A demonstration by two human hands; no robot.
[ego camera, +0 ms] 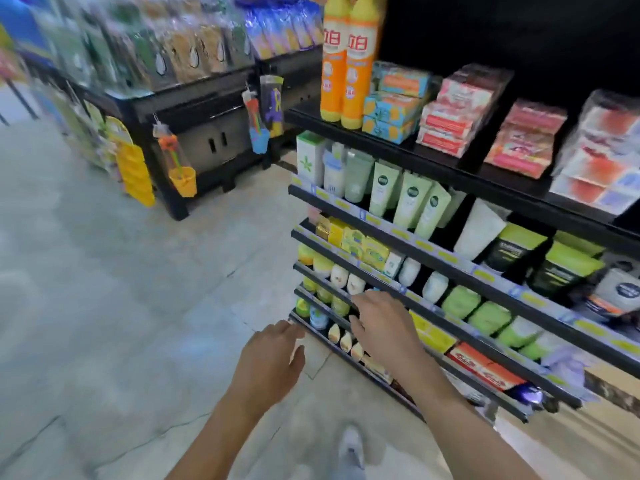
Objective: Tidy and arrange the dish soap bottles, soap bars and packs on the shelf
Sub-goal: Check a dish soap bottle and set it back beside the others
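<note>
Hands: my left hand and right hand spread, empty.
Edge: right hand over shelf rail.
Floor: open to my left.

Left end of the top shelf: we note two dish soap bottles standing touching at the front edge, with blue soap packs just beside them. Dark bare strips run back between the red pack stacks. On the lower tiers, tilted front rails bar the tightly packed tubes. We see open floor off the shelf's left end.
</note>
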